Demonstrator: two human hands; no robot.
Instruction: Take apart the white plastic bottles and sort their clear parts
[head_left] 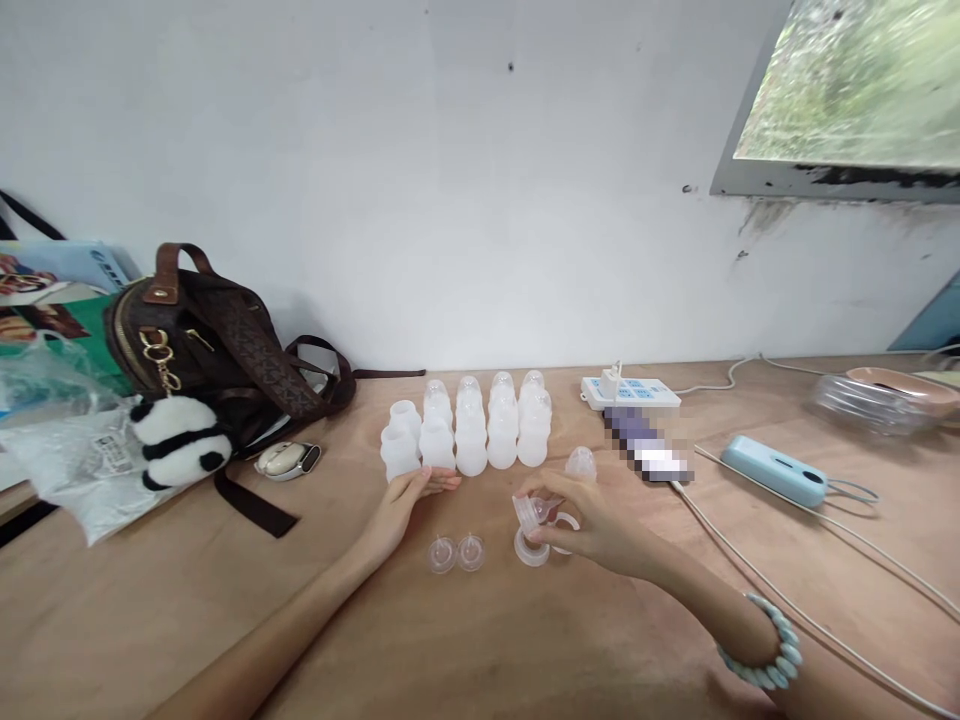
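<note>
Several small translucent white bottles stand in rows near the wall on a wooden table. My left hand lies with fingers stretched out, its tips touching the front-left bottle. My right hand pinches a clear ring-shaped cap just above another white ring on the table. Two clear nipples sit between my hands. A clear dome cap rests behind my right hand.
A brown handbag with a panda toy and a plastic bag lie left. A power strip, white cables, a light-blue device and a clear container lie right. A small case sits by the bag.
</note>
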